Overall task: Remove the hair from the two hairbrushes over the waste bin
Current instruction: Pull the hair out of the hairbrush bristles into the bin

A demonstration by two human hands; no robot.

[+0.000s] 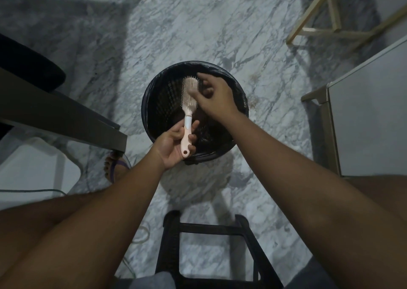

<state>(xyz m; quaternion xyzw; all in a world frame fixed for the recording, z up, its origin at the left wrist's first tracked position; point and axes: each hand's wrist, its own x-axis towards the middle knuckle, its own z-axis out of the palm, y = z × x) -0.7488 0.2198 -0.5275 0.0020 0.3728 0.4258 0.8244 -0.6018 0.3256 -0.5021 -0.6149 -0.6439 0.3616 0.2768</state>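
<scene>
Now | left hand (172,145) grips pink oval hairbrush (189,97) | right hand (217,98) at bristles (190,86), grasp unclear | round black bin (161,100) below

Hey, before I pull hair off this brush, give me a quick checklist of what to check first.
1. Hairbrush over the waste bin opening: ok.
2. Left hand holding the handle: ok, fingers wrapped round it.
3. Right hand at the bristles: ok.
4. Hair actually pinched in the right fingers: cannot tell.
5. Second brush within reach: cannot tell, it is not in view.
</scene>
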